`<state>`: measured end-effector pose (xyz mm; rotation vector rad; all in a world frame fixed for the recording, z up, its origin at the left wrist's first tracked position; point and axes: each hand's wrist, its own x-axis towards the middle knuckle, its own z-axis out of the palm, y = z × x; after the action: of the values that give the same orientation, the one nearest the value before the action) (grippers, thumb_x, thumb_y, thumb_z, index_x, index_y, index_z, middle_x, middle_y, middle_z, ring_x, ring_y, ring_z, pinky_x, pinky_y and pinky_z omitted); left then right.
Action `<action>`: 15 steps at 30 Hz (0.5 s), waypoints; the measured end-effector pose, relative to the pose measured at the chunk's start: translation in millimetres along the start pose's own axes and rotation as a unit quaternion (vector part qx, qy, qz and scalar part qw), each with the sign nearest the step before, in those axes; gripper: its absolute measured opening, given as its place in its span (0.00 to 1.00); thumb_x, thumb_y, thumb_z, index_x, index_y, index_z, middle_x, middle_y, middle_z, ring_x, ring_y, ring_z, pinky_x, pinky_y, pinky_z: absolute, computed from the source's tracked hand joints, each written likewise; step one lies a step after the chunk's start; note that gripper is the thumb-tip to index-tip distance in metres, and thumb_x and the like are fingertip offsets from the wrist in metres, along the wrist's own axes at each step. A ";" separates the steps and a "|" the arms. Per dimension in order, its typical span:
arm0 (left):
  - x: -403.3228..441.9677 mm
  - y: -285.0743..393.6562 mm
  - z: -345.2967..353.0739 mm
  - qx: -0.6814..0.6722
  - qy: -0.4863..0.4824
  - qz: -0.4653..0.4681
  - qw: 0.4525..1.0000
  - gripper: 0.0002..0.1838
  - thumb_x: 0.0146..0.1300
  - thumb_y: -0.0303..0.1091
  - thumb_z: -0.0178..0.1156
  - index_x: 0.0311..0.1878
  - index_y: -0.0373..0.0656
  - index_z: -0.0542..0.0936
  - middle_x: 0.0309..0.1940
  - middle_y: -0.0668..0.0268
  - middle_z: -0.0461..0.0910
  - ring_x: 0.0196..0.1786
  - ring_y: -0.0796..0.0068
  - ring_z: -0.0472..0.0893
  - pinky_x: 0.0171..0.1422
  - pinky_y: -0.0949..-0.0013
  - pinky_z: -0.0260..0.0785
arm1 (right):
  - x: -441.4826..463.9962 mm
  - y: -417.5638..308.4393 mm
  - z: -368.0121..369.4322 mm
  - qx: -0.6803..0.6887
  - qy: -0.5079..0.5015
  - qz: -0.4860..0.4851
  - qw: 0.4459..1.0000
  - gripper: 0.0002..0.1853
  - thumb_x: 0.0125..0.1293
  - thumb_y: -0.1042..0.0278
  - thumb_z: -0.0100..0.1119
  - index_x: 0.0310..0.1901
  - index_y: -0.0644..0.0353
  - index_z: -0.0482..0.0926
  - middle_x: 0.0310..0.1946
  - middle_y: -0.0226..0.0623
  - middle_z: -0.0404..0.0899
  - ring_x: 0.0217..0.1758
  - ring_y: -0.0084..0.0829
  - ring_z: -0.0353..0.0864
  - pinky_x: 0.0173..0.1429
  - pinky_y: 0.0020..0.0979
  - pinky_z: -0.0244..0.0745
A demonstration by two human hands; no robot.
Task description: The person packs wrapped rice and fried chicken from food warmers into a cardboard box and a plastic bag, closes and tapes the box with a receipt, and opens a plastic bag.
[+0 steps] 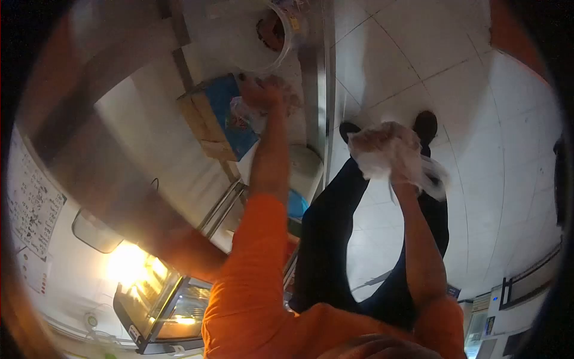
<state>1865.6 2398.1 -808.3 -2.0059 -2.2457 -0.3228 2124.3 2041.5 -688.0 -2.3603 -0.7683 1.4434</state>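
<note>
At left, a lit display case (179,311) glows; next, a cardboard box (203,122) with one blue face has its long axis slanting from upper left to lower right. The left hand (261,96) reaches beside a clear plastic bag (244,113) by the box, its grip too blurred to tell. Farther right, above the tiled floor (472,179), translucent plastic (373,158) shrouds the right hand (391,140), long axis crosswise, loose end pointing lower right; whether that grip is closed, I cannot tell.

Left hand (263,94) outstretched, right hand (391,145) nearer
</note>
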 end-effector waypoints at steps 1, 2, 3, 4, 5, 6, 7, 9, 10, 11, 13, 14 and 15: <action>26.3 -6.0 19.2 0.001 -0.018 -0.002 1.000 0.22 0.66 0.44 0.62 0.53 0.34 0.80 0.49 0.45 0.81 0.53 0.44 0.80 0.57 0.47 0.72 | -0.5 21.9 8.1 -0.027 0.028 -0.042 0.998 0.27 0.76 0.46 0.45 0.63 0.61 0.73 0.56 0.52 0.77 0.59 0.47 0.76 0.64 0.41 0.68; 50.9 0.4 21.5 0.044 -0.111 -0.008 0.993 0.22 0.66 0.44 0.62 0.54 0.34 0.79 0.50 0.45 0.81 0.52 0.43 0.80 0.57 0.47 0.72 | -0.8 44.2 16.6 -0.057 0.059 -0.082 0.993 0.30 0.78 0.44 0.42 0.67 0.62 0.71 0.60 0.53 0.76 0.63 0.48 0.74 0.67 0.41 0.66; 75.1 -2.8 25.8 0.086 -0.205 -0.015 0.975 0.22 0.66 0.43 0.62 0.55 0.35 0.79 0.51 0.45 0.81 0.52 0.43 0.80 0.58 0.47 0.72 | -4.4 36.5 -3.4 -0.038 0.024 -0.023 0.999 0.30 0.78 0.44 0.42 0.66 0.63 0.72 0.60 0.53 0.76 0.62 0.47 0.75 0.67 0.41 0.66; 93.9 -12.8 36.9 0.127 -0.276 -0.008 0.953 0.22 0.66 0.43 0.62 0.55 0.35 0.79 0.51 0.45 0.81 0.52 0.43 0.80 0.58 0.47 0.72 | -8.4 25.2 -26.7 -0.019 -0.012 0.040 0.999 0.30 0.78 0.44 0.42 0.65 0.63 0.73 0.60 0.54 0.76 0.62 0.46 0.75 0.66 0.41 0.66; 106.6 -24.8 50.2 0.148 -0.306 0.008 0.940 0.23 0.66 0.44 0.62 0.55 0.35 0.79 0.50 0.45 0.81 0.52 0.43 0.80 0.58 0.47 0.71 | -9.3 27.1 -33.9 0.012 -0.022 0.076 0.997 0.30 0.79 0.44 0.42 0.64 0.63 0.74 0.60 0.54 0.76 0.61 0.46 0.75 0.66 0.41 0.66; 119.9 -36.5 63.4 0.164 -0.335 0.020 0.928 0.23 0.66 0.44 0.62 0.55 0.34 0.79 0.50 0.45 0.81 0.52 0.43 0.80 0.58 0.48 0.71 | -10.3 29.1 -40.9 0.041 -0.030 0.113 0.992 0.30 0.79 0.44 0.42 0.64 0.63 0.74 0.60 0.54 0.76 0.61 0.46 0.76 0.66 0.41 0.67; 127.2 -47.6 71.4 0.157 -0.342 0.027 0.926 0.23 0.67 0.44 0.62 0.55 0.34 0.79 0.50 0.45 0.81 0.52 0.44 0.80 0.58 0.48 0.71 | -11.5 33.6 -42.6 0.084 -0.017 0.124 0.989 0.30 0.79 0.44 0.42 0.64 0.63 0.74 0.60 0.55 0.76 0.61 0.48 0.76 0.66 0.41 0.67; 130.5 -66.1 84.7 0.132 -0.353 0.034 0.926 0.23 0.67 0.45 0.62 0.55 0.34 0.78 0.50 0.45 0.80 0.53 0.44 0.79 0.58 0.48 0.71 | -11.1 39.0 -45.6 0.072 -0.041 0.171 0.982 0.31 0.78 0.42 0.41 0.65 0.62 0.73 0.59 0.56 0.77 0.61 0.49 0.76 0.65 0.42 0.67; 125.5 -72.8 90.8 0.116 -0.336 0.039 0.934 0.23 0.67 0.45 0.62 0.55 0.34 0.78 0.50 0.45 0.80 0.53 0.44 0.79 0.59 0.48 0.70 | -8.3 42.5 -50.4 0.020 -0.077 0.202 0.976 0.32 0.78 0.41 0.42 0.66 0.62 0.72 0.58 0.56 0.77 0.61 0.50 0.76 0.64 0.42 0.67; 119.4 -76.0 94.5 0.098 -0.308 0.047 0.945 0.23 0.68 0.45 0.62 0.55 0.34 0.78 0.49 0.45 0.80 0.53 0.45 0.79 0.59 0.49 0.70 | -7.5 45.6 -47.0 0.039 -0.053 0.182 0.981 0.31 0.78 0.43 0.42 0.68 0.60 0.70 0.58 0.56 0.77 0.61 0.50 0.77 0.63 0.44 0.68; 106.0 -80.4 96.4 0.051 -0.227 0.059 0.971 0.24 0.68 0.46 0.62 0.55 0.33 0.78 0.49 0.45 0.80 0.53 0.45 0.79 0.59 0.49 0.70 | -7.0 51.9 -40.1 0.076 -0.007 0.138 0.987 0.29 0.78 0.46 0.42 0.71 0.58 0.66 0.58 0.56 0.78 0.60 0.50 0.77 0.62 0.46 0.69; 99.2 -80.1 94.0 0.017 -0.173 0.063 0.983 0.24 0.68 0.46 0.62 0.55 0.33 0.78 0.49 0.45 0.80 0.53 0.45 0.79 0.59 0.49 0.69 | 10.5 11.0 -55.4 0.104 -0.029 0.211 0.972 0.28 0.79 0.49 0.42 0.72 0.56 0.65 0.60 0.54 0.77 0.61 0.50 0.77 0.62 0.47 0.69; 93.8 -74.4 88.3 -0.024 -0.121 0.067 0.990 0.24 0.68 0.46 0.62 0.55 0.33 0.77 0.49 0.45 0.80 0.53 0.46 0.79 0.59 0.50 0.69 | 9.3 8.8 -57.7 0.063 -0.033 0.193 0.979 0.27 0.78 0.52 0.42 0.73 0.54 0.65 0.60 0.53 0.77 0.61 0.50 0.77 0.63 0.47 0.70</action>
<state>1785.7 2501.7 -879.1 -2.3193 -2.2381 -0.1273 2181.2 2042.1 -672.2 -2.4644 -0.2241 1.6692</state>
